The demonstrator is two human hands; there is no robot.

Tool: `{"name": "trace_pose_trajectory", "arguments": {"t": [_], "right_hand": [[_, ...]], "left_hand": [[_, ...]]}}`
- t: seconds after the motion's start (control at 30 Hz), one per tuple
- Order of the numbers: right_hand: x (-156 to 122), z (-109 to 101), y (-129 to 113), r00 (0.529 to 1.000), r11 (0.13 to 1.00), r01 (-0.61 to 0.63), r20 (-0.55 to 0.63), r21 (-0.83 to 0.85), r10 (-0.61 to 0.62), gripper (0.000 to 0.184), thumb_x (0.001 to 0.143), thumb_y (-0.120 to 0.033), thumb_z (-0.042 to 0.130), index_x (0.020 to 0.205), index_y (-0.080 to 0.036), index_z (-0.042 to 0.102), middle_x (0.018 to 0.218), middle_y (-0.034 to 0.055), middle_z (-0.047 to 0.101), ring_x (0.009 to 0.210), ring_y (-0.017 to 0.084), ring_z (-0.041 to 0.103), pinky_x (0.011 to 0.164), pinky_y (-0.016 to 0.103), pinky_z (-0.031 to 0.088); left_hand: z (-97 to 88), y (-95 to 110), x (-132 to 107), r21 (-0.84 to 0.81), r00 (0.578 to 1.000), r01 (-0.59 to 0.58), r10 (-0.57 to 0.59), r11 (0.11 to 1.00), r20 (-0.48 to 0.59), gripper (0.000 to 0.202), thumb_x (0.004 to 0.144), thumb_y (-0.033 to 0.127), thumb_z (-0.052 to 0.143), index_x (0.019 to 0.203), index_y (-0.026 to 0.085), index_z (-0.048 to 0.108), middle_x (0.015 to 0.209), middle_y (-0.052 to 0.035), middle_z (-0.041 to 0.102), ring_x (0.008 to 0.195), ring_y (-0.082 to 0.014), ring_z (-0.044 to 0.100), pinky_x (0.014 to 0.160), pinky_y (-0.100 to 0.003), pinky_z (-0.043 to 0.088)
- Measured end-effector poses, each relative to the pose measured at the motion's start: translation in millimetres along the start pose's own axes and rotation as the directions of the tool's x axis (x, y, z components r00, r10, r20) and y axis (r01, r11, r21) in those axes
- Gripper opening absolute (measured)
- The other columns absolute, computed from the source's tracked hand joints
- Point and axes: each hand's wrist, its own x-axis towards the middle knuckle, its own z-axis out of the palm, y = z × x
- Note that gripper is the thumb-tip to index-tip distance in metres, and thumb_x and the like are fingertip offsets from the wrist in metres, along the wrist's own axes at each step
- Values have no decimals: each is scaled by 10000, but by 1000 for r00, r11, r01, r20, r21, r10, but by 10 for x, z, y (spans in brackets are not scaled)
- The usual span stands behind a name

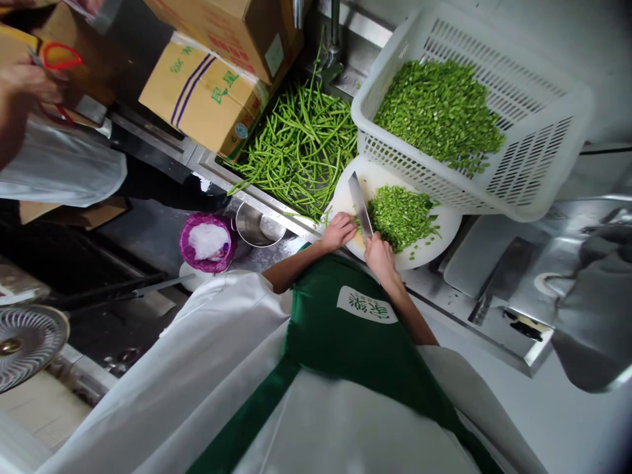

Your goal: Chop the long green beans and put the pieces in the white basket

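Note:
My right hand (pixel 380 255) is closed on the handle of a cleaver-style knife (pixel 360 205). Its blade stands on a round white cutting board (pixel 444 234), just left of a pile of chopped green pieces (pixel 401 217). My left hand (pixel 338 230) rests at the board's left edge, close beside the blade. Its fingers curl over a few long green stems (pixel 324 216) that poke out to its left. I wear a white coat and a green apron.
A white slotted basket (pixel 543 141) of chopped greens overhangs the board. Long green stems (pixel 301 141) fill the sink behind, cardboard boxes (pixel 205 95) beside it. A second cleaver (pixel 498 280) lies right. Another person's hand (pixel 22 85) holds red scissors (pixel 59 56) upper left. Purple bowl (pixel 207 242), steel pot (pixel 257 227), fan (pixel 24 342).

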Motion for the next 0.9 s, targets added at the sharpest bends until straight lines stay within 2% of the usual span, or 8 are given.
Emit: {"name": "trace_pose_trajectory", "arguments": {"t": [0.13,0.27,0.47,0.63,0.8,0.9], "right_hand": [[50,9,1,1000,1000,-3,19,7,3,329,1071,-277,320,1234,-112,554,1114,197,723,1042,267,690,871,310,444],[-6,-34,-13,1000,1000,18,-22,12,-18,341,1072,-292,312,1229,-116,559,1101,196,727,1036,267,692,876,310,446],[84,19,-122,1000,1000,16,-4,4,-16,334,1070,-268,314,1240,-103,549,1107,208,725,1027,269,702,857,310,456],[107,-38,-108,998,998,68,1,-6,-68,352,1066,-283,313,1266,-115,549,1120,209,724,1042,281,697,877,324,458],[126,34,-201,999,999,51,2,-3,-51,373,1067,-282,294,1282,-105,543,1116,200,728,1040,271,698,870,311,462],[199,52,-107,998,998,58,15,21,-58,369,1066,-309,316,1271,-123,561,1133,192,724,1049,278,693,866,316,461]], "left_hand": [[5,-6,-9,-2,1000,-8,8,1000,-2,278,1040,358,466,1031,182,682,1090,-125,651,1133,-253,585,996,-498,501],[-43,3,-33,-17,991,92,-93,996,-92,280,1035,383,478,1037,177,667,1065,-131,643,1114,-256,575,1007,-512,472],[-22,13,-15,1,996,89,-89,996,-17,295,1052,353,417,1035,187,659,1091,-126,650,1091,-246,566,980,-484,479],[-67,28,-44,32,985,157,-154,987,-81,284,1047,352,435,1019,180,659,1069,-126,643,1093,-250,557,991,-484,466],[-118,13,-120,55,992,116,-118,992,40,309,1007,435,528,1111,183,675,1179,-137,639,1189,-284,525,1026,-520,463],[-78,-15,-84,22,992,94,-95,995,78,303,1019,417,514,1141,186,667,1220,-143,627,1221,-277,517,1045,-519,476]]}}
